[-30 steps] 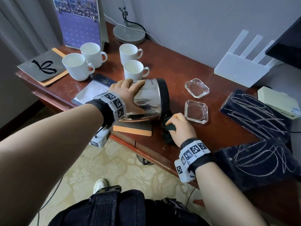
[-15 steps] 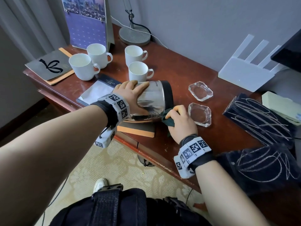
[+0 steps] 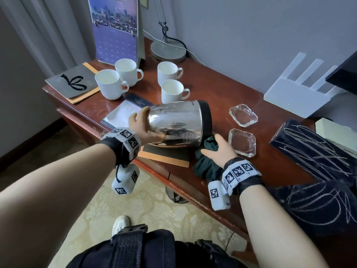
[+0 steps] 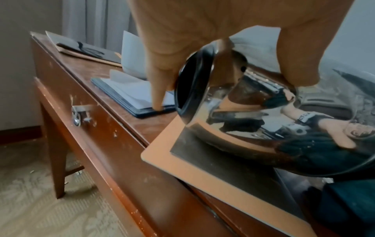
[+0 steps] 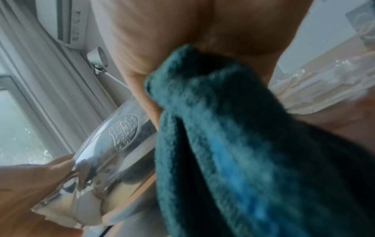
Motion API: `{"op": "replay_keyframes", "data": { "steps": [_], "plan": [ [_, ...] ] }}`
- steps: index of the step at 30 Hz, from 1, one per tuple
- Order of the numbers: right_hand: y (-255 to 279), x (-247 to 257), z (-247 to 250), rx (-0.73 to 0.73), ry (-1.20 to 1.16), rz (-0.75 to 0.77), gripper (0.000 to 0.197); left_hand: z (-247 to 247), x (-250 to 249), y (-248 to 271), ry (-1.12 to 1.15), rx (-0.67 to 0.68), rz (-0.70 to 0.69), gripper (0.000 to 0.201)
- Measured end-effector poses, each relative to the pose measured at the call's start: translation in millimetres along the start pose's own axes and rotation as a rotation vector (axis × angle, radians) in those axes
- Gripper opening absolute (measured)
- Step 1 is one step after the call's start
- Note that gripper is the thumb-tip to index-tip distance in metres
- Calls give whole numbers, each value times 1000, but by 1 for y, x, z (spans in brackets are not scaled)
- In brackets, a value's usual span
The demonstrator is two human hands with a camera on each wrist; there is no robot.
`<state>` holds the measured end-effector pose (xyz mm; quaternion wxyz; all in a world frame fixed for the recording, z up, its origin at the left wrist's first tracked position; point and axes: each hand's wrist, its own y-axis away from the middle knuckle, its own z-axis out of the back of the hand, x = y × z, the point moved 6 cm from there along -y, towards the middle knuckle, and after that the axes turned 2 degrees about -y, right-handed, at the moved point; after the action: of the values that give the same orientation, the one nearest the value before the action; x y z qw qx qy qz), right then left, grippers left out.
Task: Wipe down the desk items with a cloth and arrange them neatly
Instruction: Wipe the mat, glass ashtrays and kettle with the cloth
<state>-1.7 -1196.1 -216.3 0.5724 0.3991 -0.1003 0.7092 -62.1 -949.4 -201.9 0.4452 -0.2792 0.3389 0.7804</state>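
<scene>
A shiny steel kettle (image 3: pixel 177 124) lies on its side over an orange-edged notebook (image 3: pixel 166 155) at the desk's front edge, its black base pointing right. My left hand (image 3: pixel 143 126) grips the kettle's left end, with the thumb on the near side. In the left wrist view one finger (image 4: pixel 158 89) reaches down beside the kettle (image 4: pixel 263 128) to a blue folder. My right hand (image 3: pixel 218 149) holds a bunched dark green cloth (image 3: pixel 204 163) against the kettle's lower right, by the base. The right wrist view shows the cloth (image 5: pixel 233 144) beside the kettle's embossed badge (image 5: pixel 123 133).
Several white mugs (image 3: pixel 172 91) stand behind the kettle, and two glass ashtrays (image 3: pixel 241 142) lie to its right. A blue folder with paper (image 3: pixel 125 113), a calendar (image 3: pixel 116 29), a lamp base (image 3: pixel 168 51), a white router (image 3: pixel 297 95) and dark scribbled boxes (image 3: pixel 313 149) ring the desk.
My left hand has slid from the top of the kettle's side to its left end, and more of the steel body shows. The right hand with the cloth stays by the base.
</scene>
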Motion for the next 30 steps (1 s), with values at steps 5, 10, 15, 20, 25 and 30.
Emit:
{"op": "replay_keyframes", "data": {
  "steps": [5, 10, 15, 20, 25, 30],
  "plan": [
    [1, 10, 4, -86, -31, -11, 39, 3, -5, -2, 87, -47, 23, 98],
    [14, 39, 39, -271, 18, 39, 31, 30, -38, -10, 18, 23, -10, 89],
    [24, 63, 77, -361, 28, 90, 23, 54, -77, -13, -158, 99, -49, 89],
    [29, 54, 77, -331, 99, 48, 25, 46, -78, -10, -322, 157, -28, 99],
    [30, 49, 76, -338, 37, 29, 27, 41, -82, -12, -342, 110, -80, 99],
    [28, 35, 79, -340, 33, -9, 30, 29, -113, -6, -422, 53, -446, 95]
  ]
}}
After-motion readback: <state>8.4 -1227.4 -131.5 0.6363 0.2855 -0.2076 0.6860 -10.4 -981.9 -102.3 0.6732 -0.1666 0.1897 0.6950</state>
